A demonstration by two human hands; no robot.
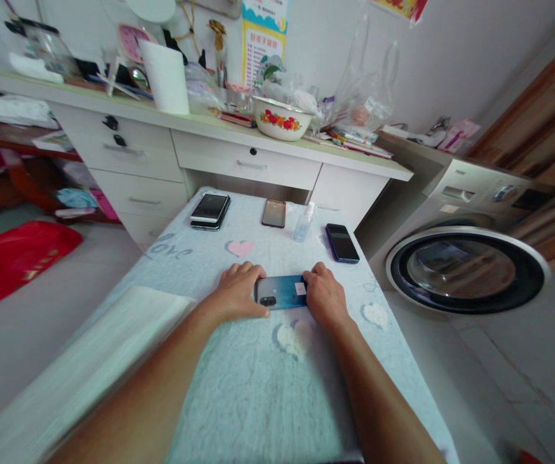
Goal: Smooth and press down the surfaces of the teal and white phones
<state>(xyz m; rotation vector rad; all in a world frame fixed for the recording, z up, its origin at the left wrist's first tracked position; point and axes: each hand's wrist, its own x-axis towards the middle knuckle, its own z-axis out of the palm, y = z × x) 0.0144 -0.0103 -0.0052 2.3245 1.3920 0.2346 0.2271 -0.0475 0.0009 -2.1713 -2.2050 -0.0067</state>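
Observation:
A blue smartphone (282,291) lies sideways between my two hands, its back with the camera block facing up. Around its left end closes my left hand (238,291), thumb at the near corner and fingers at the far one. My right hand (324,295) grips the opposite end, next to a small pale sticker on the back. Farther off on the cloth are a brown phone case (274,213), a clear spray bottle (303,222) and a dark phone (341,243). A stack of phones (210,211) sits at the far left.
A pale cloth with hearts covers the table (258,386). A folded white cloth (127,328) lies along its left side. Behind stands a white drawer counter (277,169) bearing a flowered enamel bowl (283,121). To the right, the washing machine's round door (468,270) hangs open.

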